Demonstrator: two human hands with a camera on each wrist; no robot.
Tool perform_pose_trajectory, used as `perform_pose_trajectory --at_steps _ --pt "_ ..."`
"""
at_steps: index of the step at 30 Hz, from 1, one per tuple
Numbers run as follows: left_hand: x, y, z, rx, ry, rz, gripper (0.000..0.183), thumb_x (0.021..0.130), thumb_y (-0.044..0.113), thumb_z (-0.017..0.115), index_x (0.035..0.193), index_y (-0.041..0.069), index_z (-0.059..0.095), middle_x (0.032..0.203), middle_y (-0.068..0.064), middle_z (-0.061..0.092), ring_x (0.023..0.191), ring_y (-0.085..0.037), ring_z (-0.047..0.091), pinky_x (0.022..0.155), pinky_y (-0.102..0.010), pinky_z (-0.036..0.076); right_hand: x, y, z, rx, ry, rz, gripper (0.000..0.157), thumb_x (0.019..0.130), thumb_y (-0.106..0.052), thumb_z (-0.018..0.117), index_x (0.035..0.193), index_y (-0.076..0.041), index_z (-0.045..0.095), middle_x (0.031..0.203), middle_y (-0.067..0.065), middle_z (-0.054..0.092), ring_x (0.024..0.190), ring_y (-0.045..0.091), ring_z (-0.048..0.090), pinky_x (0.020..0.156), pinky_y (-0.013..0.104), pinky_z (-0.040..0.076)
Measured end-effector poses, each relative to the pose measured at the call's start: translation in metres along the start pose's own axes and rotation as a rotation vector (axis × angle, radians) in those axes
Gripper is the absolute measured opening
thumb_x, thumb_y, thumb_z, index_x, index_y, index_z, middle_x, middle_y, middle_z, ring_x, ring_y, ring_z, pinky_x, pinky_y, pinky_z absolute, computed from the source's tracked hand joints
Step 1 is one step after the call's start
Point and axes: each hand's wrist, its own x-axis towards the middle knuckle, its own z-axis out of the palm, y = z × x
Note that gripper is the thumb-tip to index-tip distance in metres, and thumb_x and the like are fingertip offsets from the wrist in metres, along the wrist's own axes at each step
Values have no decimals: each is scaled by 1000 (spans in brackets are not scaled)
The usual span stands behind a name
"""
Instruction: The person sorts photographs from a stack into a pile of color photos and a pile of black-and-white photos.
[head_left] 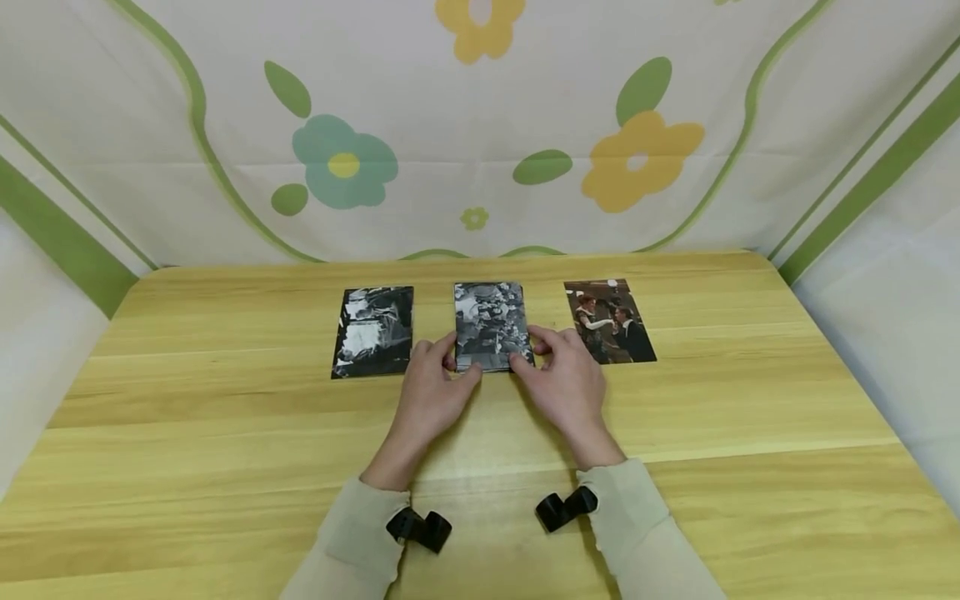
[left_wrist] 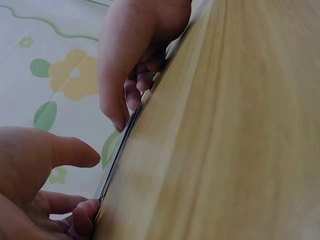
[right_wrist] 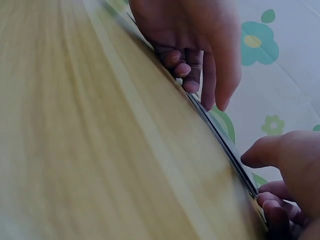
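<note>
A thin stack of black-and-white photo cards lies on the wooden table, its layered edge showing from the side in both wrist views. My left hand holds the stack's left side near the front corner, fingers curled against the edge and thumb over the top. On the opposite side, my right hand grips the right edge the same way, its thumb at the near right corner. Left of the stack lies another black-and-white photo card. A colour photo card showing two people lies to the right, beyond my right hand.
The wooden table reaches back to a white cloth printed with flowers and leaves. Black wrist cameras are strapped over the beige sleeves. The cloth also hangs along both sides of the table.
</note>
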Motion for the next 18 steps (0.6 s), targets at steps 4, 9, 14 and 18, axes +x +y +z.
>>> perform_pose_trajectory --at_steps 4,9,14,18 --pt "0 0 1 -8 23 3 68 98 22 73 157 -3 51 103 -9 50 79 -19 44 71 -29 36 -1 0 0 22 -4 6 56 93 -40 81 144 -20 70 114 1 69 82 17 61 73 31 43" --pt "0 0 2 -45 60 0 63 97 20 74 153 -3 55 103 -11 55 81 -20 47 72 -29 39 -2 0 0 69 -1 11 56 92 -36 82 143 -19 69 115 1 68 84 18 61 73 31 44" --pt "-1 1 1 -85 83 -13 59 98 18 73 152 -1 58 103 -12 56 82 -21 48 73 -31 40 -2 -2 -1 137 2 4 55 92 -32 83 143 -17 69 115 3 67 87 19 62 74 31 46" --pt "0 3 1 -130 110 -24 55 98 17 73 150 1 61 103 -11 56 83 -20 48 73 -30 40 -2 -5 -5 224 2 -9 55 92 -25 83 144 -14 69 116 7 67 86 20 62 74 30 48"
